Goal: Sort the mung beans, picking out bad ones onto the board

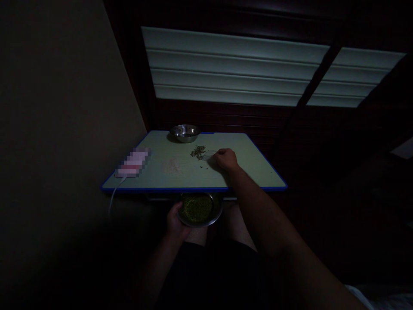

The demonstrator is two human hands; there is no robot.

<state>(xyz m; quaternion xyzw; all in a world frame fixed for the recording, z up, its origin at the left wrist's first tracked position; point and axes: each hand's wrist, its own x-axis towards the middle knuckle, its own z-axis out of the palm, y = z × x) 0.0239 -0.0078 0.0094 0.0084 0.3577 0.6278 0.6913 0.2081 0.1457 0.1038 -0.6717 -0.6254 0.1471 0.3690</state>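
My left hand (177, 221) grips the rim of a metal bowl (211, 220) just below the table's front edge. Small green grains, like mung beans (196, 209), fill much of this bowl. Over the table, my right hand (226, 159) is closed on a pale, see-through flat piece (209, 156), whose kind is hard to make out in the dim light. Its tip points left, towards a small heap of brownish-green grains (198, 152) spread on the tabletop. A few loose grains lie just in front of the heap.
A second metal bowl (185, 134) stands at the back of the pale, blue-edged table (254, 172). On the left lies a blurred-out pink device (133, 162) with a white cable (112, 193) hanging off the front. A wall is close on the left, slatted dark panels behind.
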